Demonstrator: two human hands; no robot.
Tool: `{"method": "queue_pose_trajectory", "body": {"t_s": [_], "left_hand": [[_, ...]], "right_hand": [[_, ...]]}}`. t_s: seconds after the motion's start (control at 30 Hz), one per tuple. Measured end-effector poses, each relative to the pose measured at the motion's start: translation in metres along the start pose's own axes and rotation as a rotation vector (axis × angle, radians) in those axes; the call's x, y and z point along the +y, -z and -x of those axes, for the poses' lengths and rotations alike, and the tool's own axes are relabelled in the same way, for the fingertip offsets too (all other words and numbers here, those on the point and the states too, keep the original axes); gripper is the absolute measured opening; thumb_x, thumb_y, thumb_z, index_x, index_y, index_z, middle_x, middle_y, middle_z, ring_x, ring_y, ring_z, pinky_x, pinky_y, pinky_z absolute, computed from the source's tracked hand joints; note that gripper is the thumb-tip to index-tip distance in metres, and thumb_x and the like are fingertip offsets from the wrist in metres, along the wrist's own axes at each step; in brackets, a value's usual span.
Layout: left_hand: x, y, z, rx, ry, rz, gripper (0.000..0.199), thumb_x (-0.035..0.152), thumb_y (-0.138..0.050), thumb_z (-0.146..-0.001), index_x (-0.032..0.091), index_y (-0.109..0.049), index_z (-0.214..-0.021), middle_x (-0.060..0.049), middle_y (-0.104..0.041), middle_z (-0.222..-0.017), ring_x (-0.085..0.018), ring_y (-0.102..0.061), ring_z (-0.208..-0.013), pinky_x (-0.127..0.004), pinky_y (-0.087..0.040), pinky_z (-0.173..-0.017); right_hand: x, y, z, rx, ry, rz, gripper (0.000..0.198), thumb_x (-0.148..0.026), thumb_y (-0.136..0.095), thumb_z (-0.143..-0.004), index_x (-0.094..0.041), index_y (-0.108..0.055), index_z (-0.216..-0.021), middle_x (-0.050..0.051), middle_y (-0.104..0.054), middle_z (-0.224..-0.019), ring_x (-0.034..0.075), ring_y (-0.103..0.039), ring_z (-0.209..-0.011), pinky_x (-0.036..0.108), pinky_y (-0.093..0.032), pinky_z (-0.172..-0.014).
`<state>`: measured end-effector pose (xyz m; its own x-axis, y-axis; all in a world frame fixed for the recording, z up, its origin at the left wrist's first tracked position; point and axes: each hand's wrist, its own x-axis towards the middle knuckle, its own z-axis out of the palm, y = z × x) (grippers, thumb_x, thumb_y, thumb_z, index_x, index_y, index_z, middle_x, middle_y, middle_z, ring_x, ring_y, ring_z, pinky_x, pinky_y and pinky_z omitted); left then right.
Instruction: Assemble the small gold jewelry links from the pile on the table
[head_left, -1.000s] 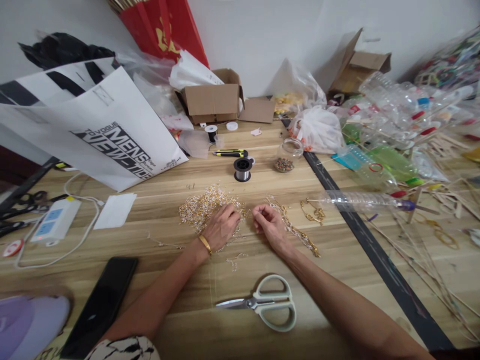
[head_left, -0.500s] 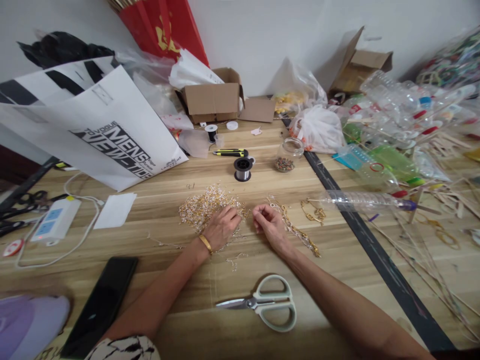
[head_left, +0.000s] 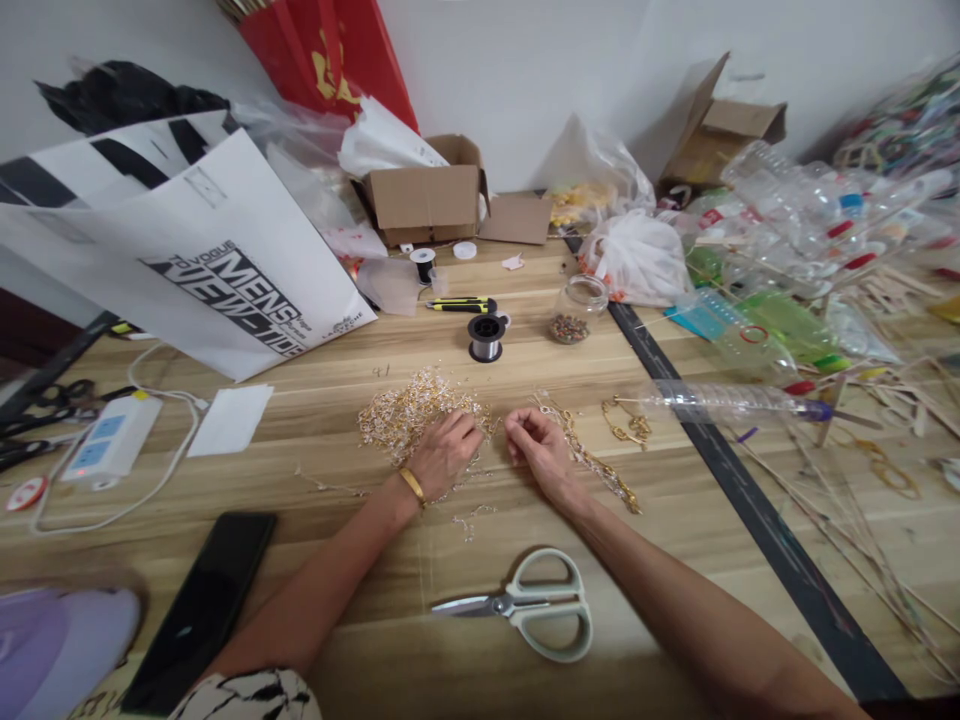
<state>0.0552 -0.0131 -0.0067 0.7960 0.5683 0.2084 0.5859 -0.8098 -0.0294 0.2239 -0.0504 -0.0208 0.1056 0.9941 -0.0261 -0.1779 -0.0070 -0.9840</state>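
Observation:
Over the right edge of a heap of small gold and clear beads [head_left: 405,415] lies my left hand [head_left: 444,450], a gold bracelet at its wrist and its fingers bent down together. A short way to the right, my right hand [head_left: 536,445] pinches thumb against fingertips; what sits in the pinch is too small to make out. Strands of gold chain and beads [head_left: 600,468] lie just right of that hand. Loose bits of beaded strand [head_left: 471,522] rest below my left hand. Scissors with pale handles [head_left: 517,605] lie nearer me, between my forearms.
Behind the beads stand a spool of wire [head_left: 486,340], a yellow-black utility knife [head_left: 461,304] and a glass jar of beads [head_left: 576,315]. Plastic bottles [head_left: 780,300] and sticks crowd the right. A white paper bag [head_left: 225,250] and a black phone [head_left: 202,610] are at left.

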Motion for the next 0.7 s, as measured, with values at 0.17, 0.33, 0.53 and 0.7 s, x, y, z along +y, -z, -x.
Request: {"method": "queue_pose_trajectory", "body": {"t_s": [0.17,0.33,0.53,0.7], "left_hand": [[0.0007,0.0012,-0.0007,-0.019,0.001,0.009,0.023,0.018,-0.039,-0.092,0.015,-0.056,-0.078,-0.006,-0.053,-0.083,-0.019,-0.046,-0.084,-0.031,-0.041,-0.071],[0.0012,0.0007,-0.0009,-0.011,-0.023,0.02,0.022,0.016,-0.039,-0.092,0.014,-0.056,-0.078,-0.007,-0.052,-0.084,-0.019,-0.046,-0.085,-0.032,-0.042,-0.073],[0.0027,0.0034,-0.0013,-0.016,-0.069,-0.042,0.017,0.014,-0.043,-0.09,0.014,-0.056,-0.079,-0.007,-0.053,-0.085,-0.02,-0.047,-0.084,-0.031,-0.042,-0.072],[0.0029,0.0047,-0.0002,-0.009,-0.1,-0.068,0.015,0.014,-0.044,-0.089,0.013,-0.055,-0.08,-0.007,-0.054,-0.088,-0.02,-0.047,-0.086,-0.031,-0.041,-0.069]], "right_hand": [[-0.0009,-0.0006,0.0003,0.002,-0.006,-0.013,0.028,-0.043,-0.064,-0.075,-0.017,-0.055,-0.074,-0.006,-0.046,-0.049,0.007,-0.041,-0.042,0.018,-0.036,-0.039],[0.0004,0.0,0.0,-0.004,-0.014,-0.004,0.028,-0.043,-0.064,-0.076,-0.017,-0.054,-0.074,-0.005,-0.046,-0.049,0.007,-0.04,-0.042,0.018,-0.036,-0.038],[0.0003,0.0004,0.0004,-0.007,-0.003,-0.012,0.025,-0.04,-0.063,-0.078,-0.016,-0.054,-0.075,-0.005,-0.046,-0.05,0.007,-0.041,-0.042,0.018,-0.036,-0.039],[0.0003,0.0005,0.0005,-0.005,-0.005,-0.014,0.025,-0.04,-0.063,-0.077,-0.017,-0.055,-0.075,-0.006,-0.047,-0.05,0.007,-0.041,-0.041,0.018,-0.036,-0.039]]}}
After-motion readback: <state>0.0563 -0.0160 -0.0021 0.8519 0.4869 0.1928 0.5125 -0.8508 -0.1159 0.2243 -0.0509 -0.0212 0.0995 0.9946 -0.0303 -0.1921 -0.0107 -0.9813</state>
